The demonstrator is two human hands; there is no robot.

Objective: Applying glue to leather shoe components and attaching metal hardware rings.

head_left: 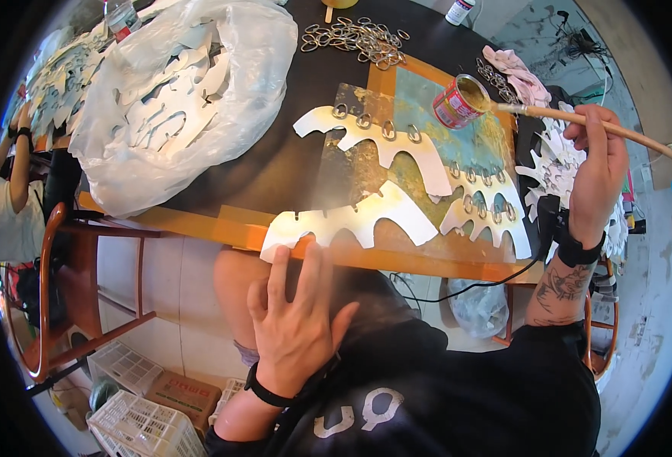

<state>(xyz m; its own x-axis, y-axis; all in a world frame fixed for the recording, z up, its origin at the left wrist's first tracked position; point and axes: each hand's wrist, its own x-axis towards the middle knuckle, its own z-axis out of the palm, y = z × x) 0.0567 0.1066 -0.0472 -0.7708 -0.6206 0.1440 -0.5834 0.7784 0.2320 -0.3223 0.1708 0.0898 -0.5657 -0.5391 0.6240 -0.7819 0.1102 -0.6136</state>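
Black shirt (473, 396), left hand (294, 327) spread at white notched piece (347, 225), right hand (601, 160) pinching brush (553, 113)

Brush (550, 113): 1 | tin (452, 108): 1 | front piece (359, 222): 1 | rings (388, 129) on upper piece (374, 137): 4

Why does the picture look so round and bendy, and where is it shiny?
In the head view, the wide fisheye lens bows the table's front edge and leaves black corners; in that same head view, bright light glares off the white cut-out piece at the left hand, and shiny highlights streak the plastic bag.
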